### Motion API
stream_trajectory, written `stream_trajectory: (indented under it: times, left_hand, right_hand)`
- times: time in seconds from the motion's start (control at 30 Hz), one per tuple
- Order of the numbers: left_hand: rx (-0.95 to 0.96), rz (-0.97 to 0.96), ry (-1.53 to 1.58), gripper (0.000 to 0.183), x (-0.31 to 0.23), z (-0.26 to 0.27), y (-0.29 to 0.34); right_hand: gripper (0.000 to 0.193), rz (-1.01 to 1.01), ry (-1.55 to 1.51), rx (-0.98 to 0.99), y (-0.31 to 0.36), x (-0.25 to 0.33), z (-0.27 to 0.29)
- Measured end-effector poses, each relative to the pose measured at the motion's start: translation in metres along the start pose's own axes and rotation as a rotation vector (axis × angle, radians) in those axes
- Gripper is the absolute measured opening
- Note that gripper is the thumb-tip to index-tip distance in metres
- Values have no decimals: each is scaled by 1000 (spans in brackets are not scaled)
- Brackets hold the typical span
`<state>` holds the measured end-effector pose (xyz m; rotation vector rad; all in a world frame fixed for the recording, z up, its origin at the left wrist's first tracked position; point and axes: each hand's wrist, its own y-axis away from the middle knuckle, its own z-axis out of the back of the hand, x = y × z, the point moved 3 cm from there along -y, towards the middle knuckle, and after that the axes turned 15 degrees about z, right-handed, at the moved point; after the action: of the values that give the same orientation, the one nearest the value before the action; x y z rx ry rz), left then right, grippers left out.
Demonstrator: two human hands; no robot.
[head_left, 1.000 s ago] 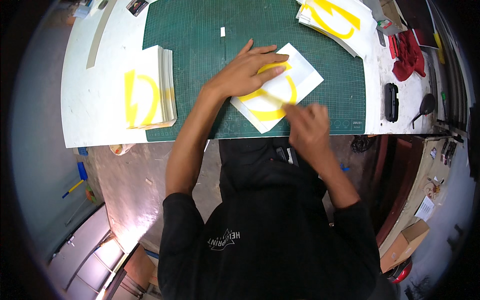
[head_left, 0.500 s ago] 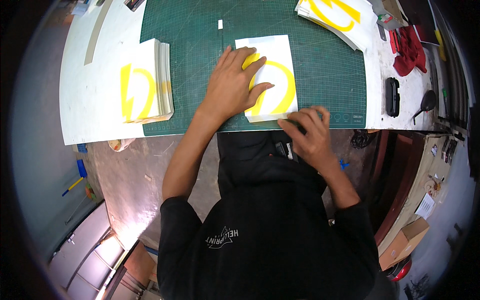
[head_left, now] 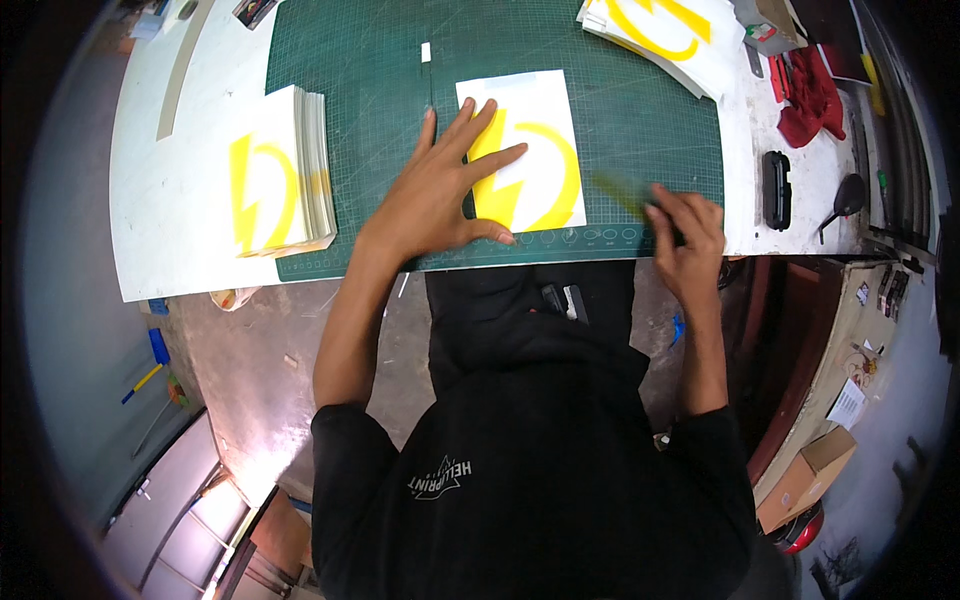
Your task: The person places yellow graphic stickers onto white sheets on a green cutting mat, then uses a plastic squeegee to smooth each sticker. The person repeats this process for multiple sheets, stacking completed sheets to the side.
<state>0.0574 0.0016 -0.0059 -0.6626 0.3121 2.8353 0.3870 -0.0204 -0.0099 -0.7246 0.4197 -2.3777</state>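
Note:
A white sheet with a yellow bolt-and-arc sticker [head_left: 535, 160] lies straight on the green cutting mat [head_left: 380, 90]. My left hand [head_left: 440, 185] presses flat on the sheet's left side, fingers spread. To the right of the sheet my right hand [head_left: 685, 235] grips a thin greenish strip [head_left: 620, 190], blurred, like a ruler or squeegee, held just above the mat near the table's front edge.
A thick stack of the same sheets [head_left: 280, 175] sits at the mat's left edge. Another pile [head_left: 670, 35] lies at the back right. A red cloth [head_left: 810, 95], a black case [head_left: 777, 188] and small tools lie on the right.
The sheet has been turned from a diagonal to square with the mat. My right hand has moved off to the right of the sheet, carrying the strip.

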Motion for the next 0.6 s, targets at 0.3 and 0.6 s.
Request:
stream_trajectory:
  times: [0.3,0.6]
  left_hand:
    - [-22,-162,193,32,-53,-21,32]
    - [-1181,252,1129,6,35,102,86]
  right_hand:
    - [35,77,308,-136,-59,-22,4]
    - [25,219,432,-67,-134,-88,-14]
